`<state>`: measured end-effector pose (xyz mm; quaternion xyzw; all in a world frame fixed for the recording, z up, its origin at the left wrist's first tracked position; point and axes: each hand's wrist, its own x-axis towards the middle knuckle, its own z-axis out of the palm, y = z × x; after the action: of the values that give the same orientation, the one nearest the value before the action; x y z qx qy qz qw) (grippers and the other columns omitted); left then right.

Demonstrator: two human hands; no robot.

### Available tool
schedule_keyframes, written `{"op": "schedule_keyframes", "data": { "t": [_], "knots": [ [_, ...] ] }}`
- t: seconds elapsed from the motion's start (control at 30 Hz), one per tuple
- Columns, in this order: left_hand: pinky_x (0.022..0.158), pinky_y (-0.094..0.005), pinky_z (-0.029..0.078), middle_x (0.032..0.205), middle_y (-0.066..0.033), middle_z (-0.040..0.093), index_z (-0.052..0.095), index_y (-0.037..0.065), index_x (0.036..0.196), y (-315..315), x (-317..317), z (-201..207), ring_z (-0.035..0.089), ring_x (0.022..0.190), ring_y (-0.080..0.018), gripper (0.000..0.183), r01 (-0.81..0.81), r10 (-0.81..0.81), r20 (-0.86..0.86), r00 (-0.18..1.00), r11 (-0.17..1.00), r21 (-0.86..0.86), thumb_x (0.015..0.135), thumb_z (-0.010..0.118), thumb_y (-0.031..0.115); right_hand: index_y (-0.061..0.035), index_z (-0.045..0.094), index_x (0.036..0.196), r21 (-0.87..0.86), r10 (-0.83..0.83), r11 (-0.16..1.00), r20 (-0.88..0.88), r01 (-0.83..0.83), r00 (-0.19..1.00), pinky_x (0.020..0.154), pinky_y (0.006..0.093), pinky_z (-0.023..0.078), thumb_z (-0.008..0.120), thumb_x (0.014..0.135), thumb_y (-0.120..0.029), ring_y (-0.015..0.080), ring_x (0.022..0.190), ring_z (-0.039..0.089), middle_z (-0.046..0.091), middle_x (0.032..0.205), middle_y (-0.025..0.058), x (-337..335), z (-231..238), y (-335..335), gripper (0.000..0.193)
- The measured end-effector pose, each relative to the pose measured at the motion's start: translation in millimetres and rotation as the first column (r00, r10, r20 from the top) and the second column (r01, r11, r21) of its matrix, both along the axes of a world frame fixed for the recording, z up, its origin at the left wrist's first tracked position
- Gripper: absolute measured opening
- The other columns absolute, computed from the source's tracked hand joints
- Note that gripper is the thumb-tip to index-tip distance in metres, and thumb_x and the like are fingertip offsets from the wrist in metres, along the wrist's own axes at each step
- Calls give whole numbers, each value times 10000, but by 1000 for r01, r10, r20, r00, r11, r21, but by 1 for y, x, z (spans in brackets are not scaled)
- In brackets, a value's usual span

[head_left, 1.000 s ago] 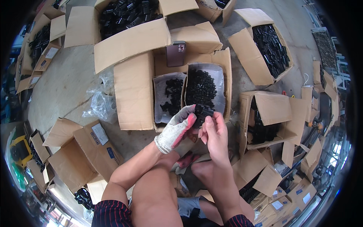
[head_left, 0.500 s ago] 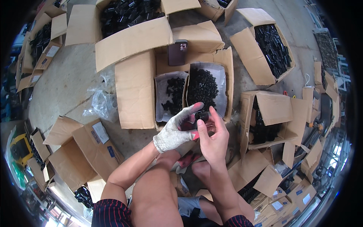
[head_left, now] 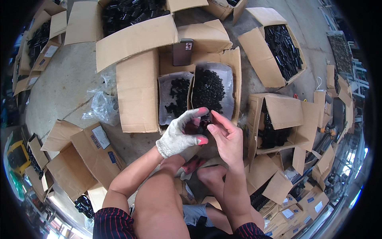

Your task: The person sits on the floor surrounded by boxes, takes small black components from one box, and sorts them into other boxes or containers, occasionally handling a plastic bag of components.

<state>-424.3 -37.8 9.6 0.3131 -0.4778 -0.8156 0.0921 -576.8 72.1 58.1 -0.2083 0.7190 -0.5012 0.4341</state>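
Note:
A short black cylindrical part (head_left: 204,124) sits between my hands, above the near edge of an open carton. My left hand (head_left: 179,133) wears a pale knit glove with red fingertips and curls around the part, partly hiding it. My bare right hand (head_left: 229,141) pinches its right side between thumb and fingers. Beyond them, two grey trays stand side by side in the carton (head_left: 137,95). Loose small black pieces (head_left: 180,93) lie in the left tray, and many small black rings (head_left: 211,87) fill much of the right tray.
A dark phone (head_left: 182,52) leans at the carton's back. Open cartons of black parts stand around, including a box (head_left: 286,51) at far right and another (head_left: 278,123) nearer. Crumpled clear plastic (head_left: 101,105) lies on the floor at left, beyond an open carton (head_left: 81,159).
The black part has shifted left and deeper into my gloved hand's curl. My right fingers have followed it. The whole view has slid slightly left and up.

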Motion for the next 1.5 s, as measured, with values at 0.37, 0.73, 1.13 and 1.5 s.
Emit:
{"op": "schedule_keyframes", "data": {
  "t": [0.37, 0.73, 1.13, 1.5],
  "knots": [
    [982, -330, 535, 1334, -34, 618, 508, 105, 1500, 15, -4, -11, 594, 1153, -128, 898, -82, 76, -60, 995, 990, -111, 711, 934, 50, 13, 689, 1290, -6, -25, 1000, -8, 25, 1000, 840, 265, 564, 775, 939, -112, 115, 941, 707, 759, 1064, 92, 4, -8, -4, 382],
    [979, -403, 572, 1271, -78, 646, 428, 160, 1547, -2, 36, -10, 664, 1150, -229, 902, -142, 299, -155, 942, 771, 621, 779, 897, 105, -28, 733, 1223, 33, 232, 973, -101, -230, 967, 744, 279, 537, 808, 910, -280, 128, 803, 687, 756, 1027, 120, 8, -20, -25, 409],
    [966, -403, 631, 1334, -127, 581, 409, 150, 1520, -78, 83, -43, 634, 1171, -305, 753, -449, 643, -303, 703, 732, 512, 895, 790, 329, -97, 743, 1005, 721, 809, 532, -587, -444, 16, 909, 383, 473, 610, 921, -146, 249, 1042, 659, 749, 1005, 95, 55, -121, -150, 165],
    [953, -474, 632, 1261, -114, 618, 338, 286, 1589, -88, 61, -34, 672, 1142, -315, 953, -453, 596, -215, 774, 757, 471, 811, 888, 265, -53, 715, 1051, 624, 678, 732, -629, -273, 380, 890, 419, 562, 600, 932, -98, 320, 1060, 664, 679, 1100, 162, 71, -154, -150, 172]
  ]
}}
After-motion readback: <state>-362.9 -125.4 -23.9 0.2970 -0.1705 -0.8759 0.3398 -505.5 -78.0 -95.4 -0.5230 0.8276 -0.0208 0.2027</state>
